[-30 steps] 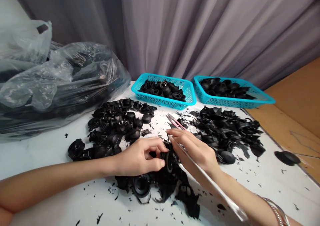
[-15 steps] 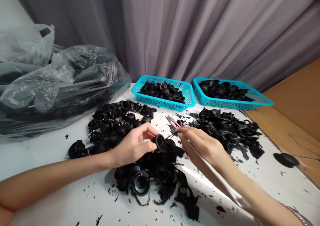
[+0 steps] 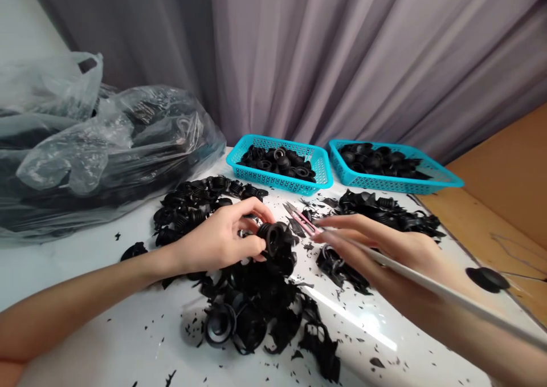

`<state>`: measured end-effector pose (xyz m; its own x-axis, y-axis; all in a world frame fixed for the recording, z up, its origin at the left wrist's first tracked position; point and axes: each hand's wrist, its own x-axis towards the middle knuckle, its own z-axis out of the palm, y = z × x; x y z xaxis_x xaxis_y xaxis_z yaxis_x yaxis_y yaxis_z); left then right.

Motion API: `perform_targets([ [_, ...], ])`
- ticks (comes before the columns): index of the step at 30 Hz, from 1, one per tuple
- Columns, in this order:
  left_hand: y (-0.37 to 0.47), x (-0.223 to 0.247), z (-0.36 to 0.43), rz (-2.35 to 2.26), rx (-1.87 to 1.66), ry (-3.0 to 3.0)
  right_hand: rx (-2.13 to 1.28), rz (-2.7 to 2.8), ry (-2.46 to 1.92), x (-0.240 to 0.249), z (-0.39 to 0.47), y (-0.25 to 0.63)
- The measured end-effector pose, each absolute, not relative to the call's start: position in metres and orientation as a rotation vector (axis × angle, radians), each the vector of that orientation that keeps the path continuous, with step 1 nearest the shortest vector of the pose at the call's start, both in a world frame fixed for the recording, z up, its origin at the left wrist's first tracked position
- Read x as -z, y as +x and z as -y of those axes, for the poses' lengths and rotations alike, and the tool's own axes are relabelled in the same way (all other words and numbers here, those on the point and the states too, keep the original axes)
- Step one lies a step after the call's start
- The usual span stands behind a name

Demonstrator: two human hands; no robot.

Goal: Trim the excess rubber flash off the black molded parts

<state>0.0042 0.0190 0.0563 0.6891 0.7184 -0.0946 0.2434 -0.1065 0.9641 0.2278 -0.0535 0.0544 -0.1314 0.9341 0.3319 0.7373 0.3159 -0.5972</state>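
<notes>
My left hand [image 3: 226,233] is closed on a black ribbed rubber piece [image 3: 273,237], its round open end turned to the right. More dark rubber hangs just below that piece, and I cannot tell whether it is attached. Pink-handled thread snips [image 3: 304,221] are gripped between the fingers of my right hand [image 3: 376,250], a short way to the right of the held piece. Their pointed blades face up and left. Under my left hand spreads a heap of black rubber pieces [image 3: 252,318], with some rings facing up.
Two blue baskets [image 3: 277,182] [image 3: 397,186] hold black rubber parts at the back. A clear plastic bag [image 3: 106,147] of dark things fills the left. More rubber piles [image 3: 393,213] and scraps lie on the white table [image 3: 128,341]. A black disc [image 3: 487,280] is near the right edge.
My right hand has moved to the right with the snips, further from my left hand. The rubber piece in my left hand has turned, showing its ribbed side.
</notes>
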Motion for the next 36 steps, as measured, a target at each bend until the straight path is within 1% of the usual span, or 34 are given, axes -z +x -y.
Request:
perform_targets([
  [2,0.004,-0.057,-0.018,-0.767,-0.482,1.821,-0.349,1.84,-1.445,-0.047,0.052,0.225],
  [5,0.003,-0.056,-0.015,-0.645,-0.472,2.083,-0.394,1.791,-1.343,-0.034,0.047,0.218],
  [8,0.002,-0.054,-0.01,-0.46,-0.486,2.35,-0.596,1.847,-1.227,-0.026,0.042,0.21],
  [11,0.001,-0.05,-0.006,-0.376,-0.476,2.462,-0.8,1.876,-1.196,-0.024,0.04,0.201],
  [14,0.0,-0.045,-0.003,-0.421,-0.537,2.462,-0.839,1.883,-1.215,-0.022,0.039,0.197],
  [17,0.001,-0.04,-0.002,-0.502,-0.612,2.455,-0.728,1.973,-1.199,-0.016,0.039,0.195],
  [20,0.003,-0.035,-0.002,-0.557,-0.639,2.477,-0.481,2.021,-1.092,-0.006,0.039,0.193],
  [23,0.007,-0.031,0.0,-0.644,-0.621,2.47,-0.246,2.04,-1.043,0.003,0.04,0.191],
  [25,0.008,-0.029,0.0,-0.719,-0.578,2.453,-0.156,2.072,-1.033,0.008,0.04,0.19],
  [29,0.008,-0.033,0.002,-0.886,-0.376,2.454,-0.091,2.132,-1.044,0.015,0.041,0.189],
  [33,0.009,-0.044,0.003,-0.838,-0.181,2.44,-0.069,2.155,-1.042,0.019,0.043,0.186],
  [36,0.013,-0.045,0.003,-0.87,-0.12,2.449,-0.066,2.125,-1.06,0.017,0.045,0.184],
])
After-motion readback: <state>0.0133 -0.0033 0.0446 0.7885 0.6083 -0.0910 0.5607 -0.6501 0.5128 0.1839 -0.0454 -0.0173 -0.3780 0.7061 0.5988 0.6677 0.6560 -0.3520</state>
